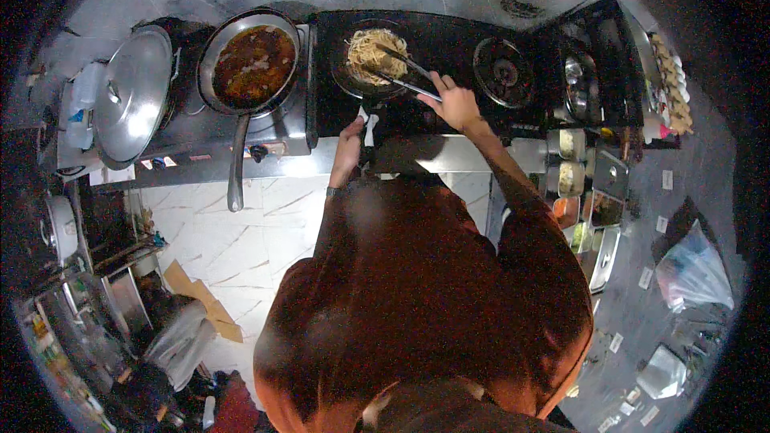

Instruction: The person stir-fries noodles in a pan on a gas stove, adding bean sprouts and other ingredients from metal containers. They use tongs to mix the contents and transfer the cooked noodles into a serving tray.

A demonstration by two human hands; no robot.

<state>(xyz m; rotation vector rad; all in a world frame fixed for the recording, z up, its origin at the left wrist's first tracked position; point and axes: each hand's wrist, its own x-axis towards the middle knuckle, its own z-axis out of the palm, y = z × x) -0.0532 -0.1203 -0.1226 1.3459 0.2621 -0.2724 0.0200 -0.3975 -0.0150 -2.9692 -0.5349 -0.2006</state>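
Observation:
My left hand point(346, 149) grips the handle of a dark frying pan point(343, 85), with a white cloth or paper point(371, 124) at the grip. Pale noodles point(366, 51) lie heaped in the pan, which sits over the middle burner. In my right hand point(457, 103) are metal tongs point(412, 65). Their arms are spread apart, and both tips reach into the noodles. Left of this pan stands a larger steel frying pan point(237, 204) holding dark reddish-brown oily liquid point(255, 66); its long handle points toward me, past the stove's front edge.
A large domed metal lid point(135, 96) is at far left. On the right are a bare burner point(504, 72), a shiny metal bowl point(579, 81) and several ingredient containers point(570, 179). A plastic bag point(695, 270) rests on the grey surface. Cardboard point(204, 307) lies lower left.

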